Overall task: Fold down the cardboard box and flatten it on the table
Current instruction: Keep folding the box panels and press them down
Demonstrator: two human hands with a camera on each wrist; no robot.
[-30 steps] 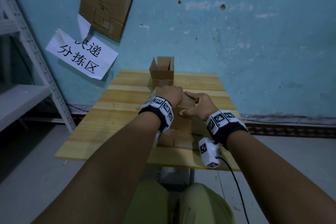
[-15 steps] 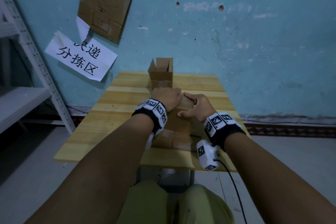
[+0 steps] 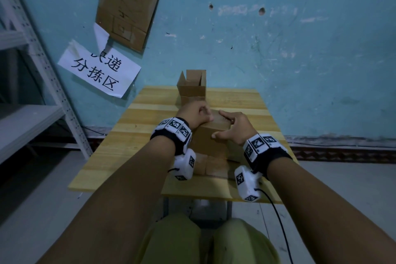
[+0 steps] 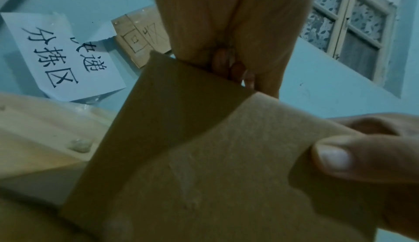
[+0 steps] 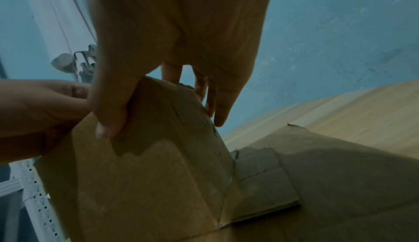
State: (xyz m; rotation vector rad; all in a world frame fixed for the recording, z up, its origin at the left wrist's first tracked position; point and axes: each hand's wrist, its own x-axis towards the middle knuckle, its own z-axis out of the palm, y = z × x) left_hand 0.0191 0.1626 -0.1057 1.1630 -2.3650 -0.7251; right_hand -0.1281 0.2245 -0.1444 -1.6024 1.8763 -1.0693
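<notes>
A brown cardboard box [image 3: 211, 141] stands mid-table with its lower flaps [image 3: 211, 167] spread toward me. My left hand [image 3: 203, 113] grips its top left edge with curled fingers [image 4: 229, 66]; the box panel [image 4: 181, 138] fills the left wrist view. My right hand [image 3: 222, 126] holds the top right corner. Its thumb [image 5: 108, 120] presses the near face of the box [image 5: 147, 174], and its fingers [image 5: 215, 106] hook over the far edge. The inside of the box is hidden.
A second, open cardboard box [image 3: 192, 88] stands at the far edge of the wooden table [image 3: 137, 141], just behind my hands. A white metal shelf [image 3: 32, 118] stands to the left. The blue wall [image 3: 300, 60] carries a paper sign [image 3: 100, 70].
Both hands keep their hold on the box top. My left forearm has shifted slightly to the left; the box looks unchanged.
</notes>
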